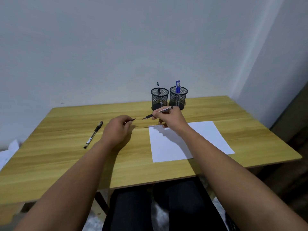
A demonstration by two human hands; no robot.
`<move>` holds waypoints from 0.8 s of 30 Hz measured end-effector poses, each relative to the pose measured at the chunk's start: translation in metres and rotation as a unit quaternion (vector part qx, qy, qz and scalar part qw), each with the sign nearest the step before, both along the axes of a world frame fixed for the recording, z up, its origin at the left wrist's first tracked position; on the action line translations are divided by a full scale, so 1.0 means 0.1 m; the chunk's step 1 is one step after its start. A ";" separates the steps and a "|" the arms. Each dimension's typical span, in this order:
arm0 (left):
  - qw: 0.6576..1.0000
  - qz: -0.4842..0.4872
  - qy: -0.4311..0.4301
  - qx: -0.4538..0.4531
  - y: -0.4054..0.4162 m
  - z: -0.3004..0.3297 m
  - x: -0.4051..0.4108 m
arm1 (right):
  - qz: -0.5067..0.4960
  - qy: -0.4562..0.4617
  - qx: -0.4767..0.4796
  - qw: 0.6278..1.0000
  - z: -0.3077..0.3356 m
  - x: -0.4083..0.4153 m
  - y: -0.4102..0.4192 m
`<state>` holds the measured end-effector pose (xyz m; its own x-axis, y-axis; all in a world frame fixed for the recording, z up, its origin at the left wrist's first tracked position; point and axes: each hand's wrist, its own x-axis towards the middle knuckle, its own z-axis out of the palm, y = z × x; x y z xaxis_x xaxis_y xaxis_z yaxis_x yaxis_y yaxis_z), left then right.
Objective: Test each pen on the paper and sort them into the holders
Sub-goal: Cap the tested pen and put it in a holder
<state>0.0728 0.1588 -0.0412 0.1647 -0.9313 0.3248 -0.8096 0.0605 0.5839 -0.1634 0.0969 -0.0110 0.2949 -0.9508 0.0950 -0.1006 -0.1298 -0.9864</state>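
Head view, right hand (168, 118) grips uncapped pen (157, 112), left hand (116, 129) pinches half-hidden cap (131, 120).

Table (66, 164): wood-grain top, smooth, slight sheen.
Holders (159, 99): black wire mesh, matt.
Paper (208, 140): white sheet, matt.
Pen, left of frame (93, 135): black plastic, glossy.

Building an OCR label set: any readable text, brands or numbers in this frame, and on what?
No text is readable.
Pen on the table: white barrel label, too small to read.
Pen in the right hand: barrel print, blurred.
Paper: faint marks at its far edge, illegible.
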 end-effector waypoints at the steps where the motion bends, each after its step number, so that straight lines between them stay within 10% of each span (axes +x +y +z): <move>1: 1.000 -0.005 0.025 0.000 0.00 0.02 -0.03 | -0.002 -0.006 -0.001 1.000 0.00 0.01 0.01; 24: 0.991 -0.065 0.119 -0.019 -0.05 0.22 -0.23 | -0.029 -0.052 0.010 0.998 0.10 -0.04 0.05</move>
